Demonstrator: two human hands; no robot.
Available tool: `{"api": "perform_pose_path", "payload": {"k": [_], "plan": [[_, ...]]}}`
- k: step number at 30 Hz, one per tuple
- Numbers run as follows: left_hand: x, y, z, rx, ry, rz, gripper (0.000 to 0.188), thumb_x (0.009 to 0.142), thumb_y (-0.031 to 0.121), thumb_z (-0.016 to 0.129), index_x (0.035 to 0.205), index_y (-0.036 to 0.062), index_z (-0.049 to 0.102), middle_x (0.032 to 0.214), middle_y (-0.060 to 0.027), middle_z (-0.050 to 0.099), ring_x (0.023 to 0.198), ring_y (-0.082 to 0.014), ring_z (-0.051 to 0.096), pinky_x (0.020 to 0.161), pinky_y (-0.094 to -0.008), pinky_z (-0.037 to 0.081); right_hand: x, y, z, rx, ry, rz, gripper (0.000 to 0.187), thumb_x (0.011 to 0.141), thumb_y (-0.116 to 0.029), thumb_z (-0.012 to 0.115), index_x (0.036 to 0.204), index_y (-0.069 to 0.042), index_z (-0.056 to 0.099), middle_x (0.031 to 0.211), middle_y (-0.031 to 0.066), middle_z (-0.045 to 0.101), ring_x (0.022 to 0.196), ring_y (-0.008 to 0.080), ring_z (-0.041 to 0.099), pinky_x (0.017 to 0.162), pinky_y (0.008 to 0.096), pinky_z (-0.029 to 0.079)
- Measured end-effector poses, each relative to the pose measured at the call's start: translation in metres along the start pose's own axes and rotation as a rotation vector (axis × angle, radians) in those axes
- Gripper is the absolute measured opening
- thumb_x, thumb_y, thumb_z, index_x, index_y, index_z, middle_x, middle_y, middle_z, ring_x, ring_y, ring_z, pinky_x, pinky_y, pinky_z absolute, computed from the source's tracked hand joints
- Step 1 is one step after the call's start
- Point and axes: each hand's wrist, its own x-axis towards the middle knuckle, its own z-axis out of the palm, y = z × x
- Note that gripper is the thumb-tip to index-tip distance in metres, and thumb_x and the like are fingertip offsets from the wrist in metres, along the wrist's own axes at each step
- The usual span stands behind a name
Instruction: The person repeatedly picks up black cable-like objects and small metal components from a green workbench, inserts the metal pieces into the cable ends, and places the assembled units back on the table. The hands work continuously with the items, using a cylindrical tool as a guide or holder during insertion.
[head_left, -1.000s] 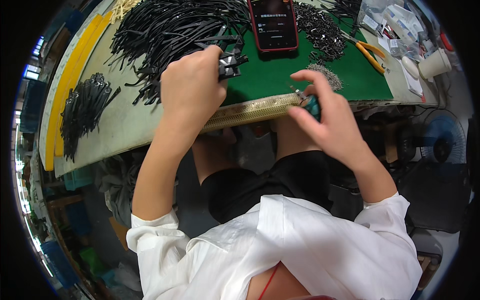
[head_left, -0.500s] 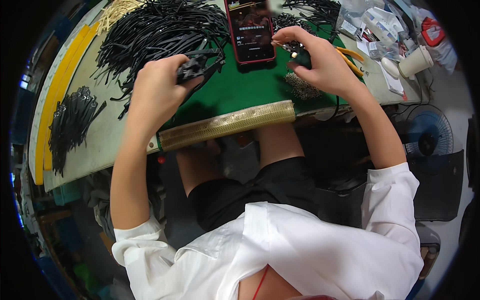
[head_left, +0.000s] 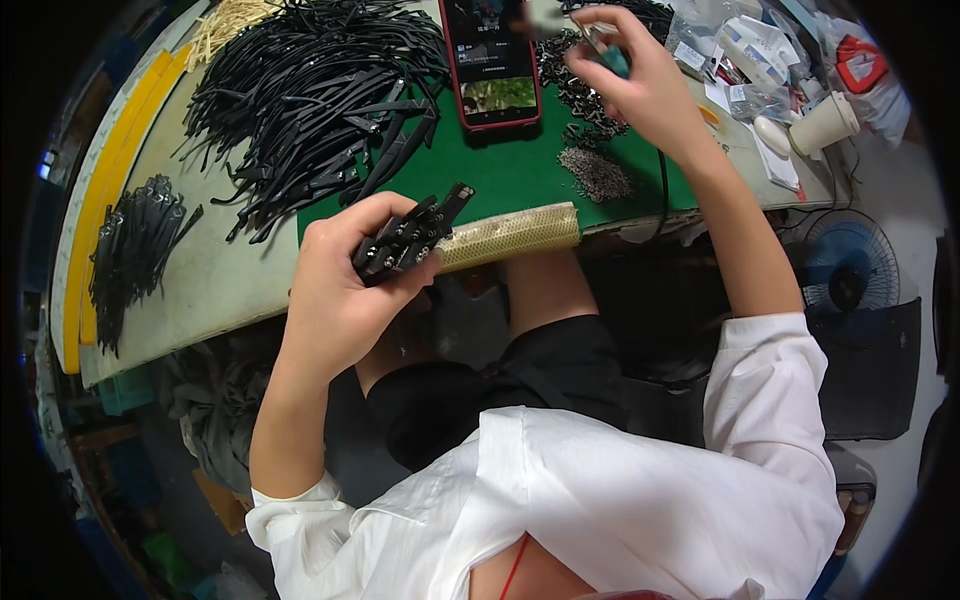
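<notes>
My left hand (head_left: 340, 280) is closed round a bundle of black eyeglass temples (head_left: 405, 240), held over the front edge of the table. Small metal hinge ends show on the bundle, and one temple sticks out farther to the right. At the far right my right hand (head_left: 640, 85) grips a small green-handled tool (head_left: 614, 62) between thumb and fingers; its exact kind is unclear. Below that hand lie small black parts (head_left: 590, 100) and a heap of tiny silver pieces (head_left: 595, 175) on the green mat (head_left: 500, 170). A large pile of black temples (head_left: 310, 90) spreads across the back left.
A phone in a red case (head_left: 498, 100) lies at the back middle. A gold mesh-covered roll (head_left: 515, 238) runs along the front edge. Yellow strips (head_left: 110, 200) and another bunch of temples (head_left: 140, 250) lie left. A white cup (head_left: 825, 125) and plastic bags (head_left: 755, 50) sit right.
My left hand has come nearer and to the right with the bundle, now turned hinge ends up. My right hand has moved farther away and slightly right with the tool.
</notes>
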Motion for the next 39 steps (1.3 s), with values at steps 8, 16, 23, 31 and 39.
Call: {"api": "perform_pose_path", "payload": {"k": [8,16,23,31,39], "plan": [[0.006,-0.006,0.001,0.231,0.191,0.042,0.018,0.08,0.001,0.073,0.093,-0.0018,0.062,0.067,-0.0025,0.057,0.061,-0.0069,0.048,0.057,-0.0227,0.039,-0.094,-0.007,0.002,-0.18,-0.327,0.013,0.029,0.087,-0.01,0.059,0.115,-0.006,0.055,0.097,0.0095,0.056,0.088,0.0218,0.06,0.083,0.0343,0.049],[0.009,-0.013,0.005,0.27,0.141,0.149,0.026,0.084,-0.001,0.071,0.109,-0.0013,0.064,0.082,0.002,0.059,0.074,-0.005,0.05,0.068,-0.0201,0.042,-0.088,-0.008,0.017,-0.358,-0.344,0.036,0.026,0.086,-0.013,0.06,0.112,-0.008,0.058,0.102,0.0152,0.063,0.093,0.0352,0.064,0.082,0.0436,0.051],[0.008,-0.016,0.006,0.265,0.17,0.192,0.024,0.079,-0.002,0.07,0.102,-0.0018,0.064,0.073,-0.0075,0.062,0.064,-0.0117,0.056,0.062,-0.0235,0.044,-0.087,-0.008,0.022,-0.37,-0.338,0.003,0.025,0.087,-0.013,0.058,0.111,-0.008,0.058,0.101,0.0175,0.065,0.091,0.0376,0.065,0.081,0.0469,0.051],[0.006,-0.014,0.004,0.27,0.133,0.149,0.025,0.084,0.0,0.071,0.107,-0.0009,0.063,0.079,0.0025,0.056,0.072,-0.0054,0.047,0.066,-0.0193,0.038,-0.084,-0.013,0.024,-0.41,-0.351,0.068,0.026,0.088,-0.013,0.059,0.113,-0.007,0.057,0.103,0.0177,0.064,0.092,0.0376,0.065,0.081,0.045,0.051],[0.008,-0.014,0.006,0.233,0.167,0.191,0.023,0.08,-0.003,0.07,0.102,-0.0016,0.064,0.074,-0.0074,0.064,0.066,-0.0106,0.057,0.063,-0.0238,0.045,-0.081,-0.015,0.027,-0.437,-0.337,0.047,0.025,0.088,-0.012,0.06,0.112,-0.006,0.055,0.098,0.0194,0.064,0.088,0.0395,0.064,0.078,0.0461,0.052]]}}
